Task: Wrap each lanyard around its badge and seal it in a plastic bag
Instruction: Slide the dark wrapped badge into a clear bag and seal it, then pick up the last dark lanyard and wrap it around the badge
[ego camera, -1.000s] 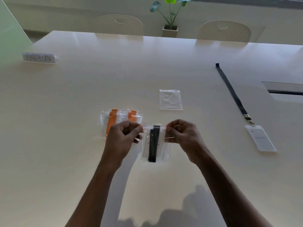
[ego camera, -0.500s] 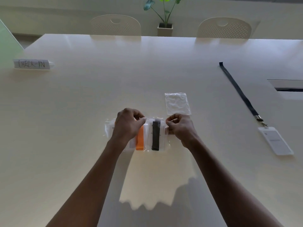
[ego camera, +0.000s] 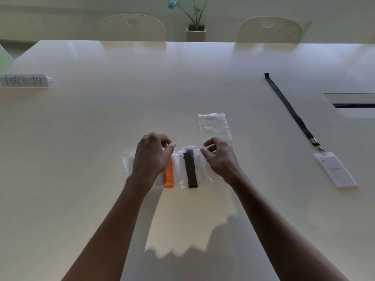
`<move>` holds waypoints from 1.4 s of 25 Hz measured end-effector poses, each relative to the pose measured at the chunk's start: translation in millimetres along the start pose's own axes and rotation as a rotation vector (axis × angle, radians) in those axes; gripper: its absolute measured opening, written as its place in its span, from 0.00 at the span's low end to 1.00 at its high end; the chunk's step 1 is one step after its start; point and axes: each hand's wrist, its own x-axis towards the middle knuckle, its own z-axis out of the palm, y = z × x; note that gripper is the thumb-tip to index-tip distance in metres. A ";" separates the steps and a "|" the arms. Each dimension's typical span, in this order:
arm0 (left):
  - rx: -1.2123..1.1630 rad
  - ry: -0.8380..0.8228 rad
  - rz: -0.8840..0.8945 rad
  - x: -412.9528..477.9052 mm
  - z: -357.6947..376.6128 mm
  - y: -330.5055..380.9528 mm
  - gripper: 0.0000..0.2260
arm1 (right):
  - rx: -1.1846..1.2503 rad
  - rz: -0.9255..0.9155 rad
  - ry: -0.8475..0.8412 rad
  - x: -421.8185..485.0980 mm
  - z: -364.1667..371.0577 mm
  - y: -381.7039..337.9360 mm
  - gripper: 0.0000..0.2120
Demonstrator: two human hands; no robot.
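A clear plastic bag with a black lanyard wrapped around its badge (ego camera: 190, 169) lies flat on the table. My left hand (ego camera: 152, 157) and my right hand (ego camera: 220, 157) pinch its two top corners. Directly left of it lies a bagged orange lanyard (ego camera: 168, 175), partly under my left hand; more clear plastic (ego camera: 126, 161) shows left of that hand. An empty plastic bag (ego camera: 214, 126) lies just beyond my right hand. At the right, a loose dark lanyard (ego camera: 290, 110) stretches across the table, clipped to its white badge (ego camera: 334, 171).
A folded "CHECK-IN" paper sign (ego camera: 24, 80) stands at the far left. Two white chairs (ego camera: 132, 27) and a potted plant (ego camera: 195, 31) are behind the table's far edge. A cable slot (ego camera: 353, 105) is set into the table at the right.
The bag with the black lanyard was held up near me a second ago. Both hands have moved it away from me and laid it down beside the orange bag.
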 end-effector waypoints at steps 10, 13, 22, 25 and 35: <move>0.008 0.089 0.053 -58.4 30.4 52.5 0.19 | -0.078 -0.337 0.088 -35.8 -12.1 14.5 0.09; 0.026 0.072 0.053 -77.3 48.0 70.0 0.21 | -0.163 -0.367 0.083 -47.4 -28.5 29.5 0.12; 0.015 -0.024 0.153 -97.4 140.1 166.6 0.23 | -0.267 -0.286 0.222 -58.5 -133.4 111.8 0.16; -0.017 -0.101 0.193 -95.8 176.8 203.6 0.26 | -0.292 -0.231 0.293 -61.2 -177.2 143.4 0.20; -0.002 -0.288 0.247 -66.2 259.7 299.0 0.24 | -0.384 0.011 0.394 -58.1 -266.0 207.5 0.31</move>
